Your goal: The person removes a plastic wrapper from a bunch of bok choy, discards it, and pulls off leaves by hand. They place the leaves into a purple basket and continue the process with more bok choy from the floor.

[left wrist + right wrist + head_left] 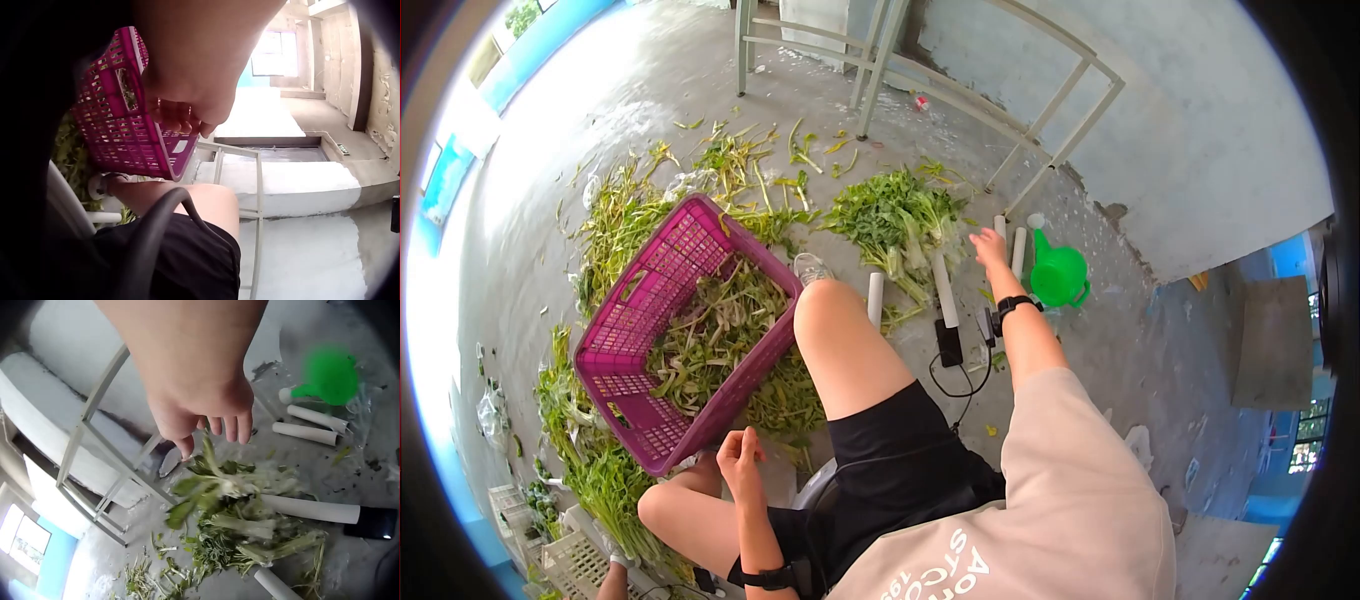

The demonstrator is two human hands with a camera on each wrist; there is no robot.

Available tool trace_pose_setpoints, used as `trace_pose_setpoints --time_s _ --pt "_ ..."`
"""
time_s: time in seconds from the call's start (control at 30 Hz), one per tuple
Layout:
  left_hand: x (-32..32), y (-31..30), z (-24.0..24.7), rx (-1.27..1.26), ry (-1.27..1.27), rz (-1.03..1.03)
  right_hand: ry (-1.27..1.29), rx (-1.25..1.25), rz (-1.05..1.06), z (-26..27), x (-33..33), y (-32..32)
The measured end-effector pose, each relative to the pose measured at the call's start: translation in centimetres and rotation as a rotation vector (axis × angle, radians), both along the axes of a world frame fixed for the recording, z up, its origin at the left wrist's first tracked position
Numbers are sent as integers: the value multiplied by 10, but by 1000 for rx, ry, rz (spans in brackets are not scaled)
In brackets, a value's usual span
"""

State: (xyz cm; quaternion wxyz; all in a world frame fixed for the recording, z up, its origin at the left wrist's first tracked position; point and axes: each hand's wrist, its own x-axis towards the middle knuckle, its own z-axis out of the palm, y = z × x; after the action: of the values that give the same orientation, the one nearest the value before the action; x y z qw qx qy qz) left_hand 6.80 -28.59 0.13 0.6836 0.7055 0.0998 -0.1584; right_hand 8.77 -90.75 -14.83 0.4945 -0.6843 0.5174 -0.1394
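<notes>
My right hand (991,250) is stretched out over the floor beside a pile of leafy green stalks (895,215). Its thumb and fingers are spread apart in the right wrist view, and a slightly blurred leafy stalk (209,453) rises from below towards the right hand (203,403); whether it touches the fingers I cannot tell. My left hand (743,462), fingers loosely curled and holding nothing visible, is near the lower rim of a tilted purple basket (745,385) with wilted greens (715,340) inside. In the left wrist view that basket (119,140) appears beyond the left hand (194,94).
White tubes (943,290) lie by the pile, one against a black device (949,343) with a cable. A green watering can (1058,272) stands at the right. Metal frames (880,70) stand by the wall. Loose greens (625,225) are scattered left of the basket.
</notes>
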Motion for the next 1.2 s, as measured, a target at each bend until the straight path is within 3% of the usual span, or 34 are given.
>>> trace_pose_setpoints --time_s 0.2,0.3,0.43,0.5,0.63,0.7,0.73,0.8,0.83,0.9,0.97,1.0,1.1,1.2 --pt "36 4 44 -21 -87 -109 22 105 81 23 -4 24" --pt "70 12 80 32 -186 -168 -150 142 201 51 34 48" --pt "126 42 115 59 -418 -13 -232 156 523 116 109 103" --pt "151 55 123 -87 -463 267 -241 123 685 162 141 158" --pt "184 99 73 -256 -422 528 -193 103 1003 224 198 271" --pt "186 121 29 -50 -259 458 -55 119 1283 240 221 326" --pt "188 128 19 -11 -110 489 -34 124 1310 242 234 351" --pt "191 137 20 -162 -122 477 95 151 1557 240 265 402" --pt "196 139 32 -236 -154 474 100 156 1576 240 279 427" --pt "204 151 38 -241 -161 521 111 433 1585 234 305 474" --pt "209 164 36 -295 -158 598 -35 669 1544 218 328 517" --pt "210 169 40 -349 -157 643 -25 691 1511 217 338 540" --pt "210 183 29 -422 -138 743 8 704 1468 166 369 589" --pt "210 184 21 -536 -57 836 116 410 1607 78 393 616"
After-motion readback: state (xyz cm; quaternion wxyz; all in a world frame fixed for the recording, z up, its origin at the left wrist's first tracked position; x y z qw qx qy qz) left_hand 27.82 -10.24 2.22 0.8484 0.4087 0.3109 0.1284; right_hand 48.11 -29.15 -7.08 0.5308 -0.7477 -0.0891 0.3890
